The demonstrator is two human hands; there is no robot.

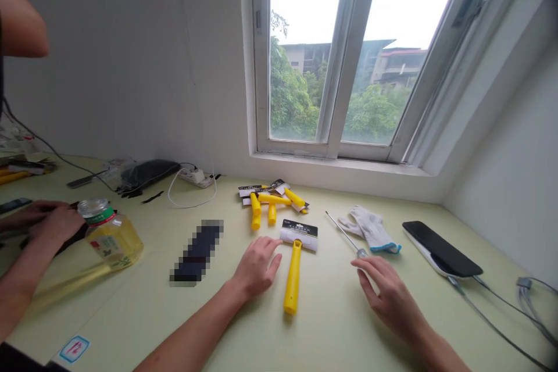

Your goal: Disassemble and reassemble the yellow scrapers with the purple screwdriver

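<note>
A yellow-handled scraper point(293, 279) lies flat before me, its head covered by a black-and-white card point(300, 235). My left hand point(258, 267) rests on the table to its left, thumb apart from the fingers, index fingertip at the card's left edge. To the right, my right hand point(387, 293) is open, with a gap between thumb and fingers. Its fingertips are by the handle end of a screwdriver point(344, 231), whose metal shaft points away to the left; whether they touch is unclear. Part of the screwdriver's handle is hidden by the hand.
Several carded yellow-handled tools point(272, 200) are piled near the window. White gloves point(370, 228) and a phone point(442, 248) with cables lie right. A pixelated dark object point(197, 253), a bottle of yellow liquid point(111, 238) and a power strip point(196, 176) are left, beside another person's hands point(56, 224).
</note>
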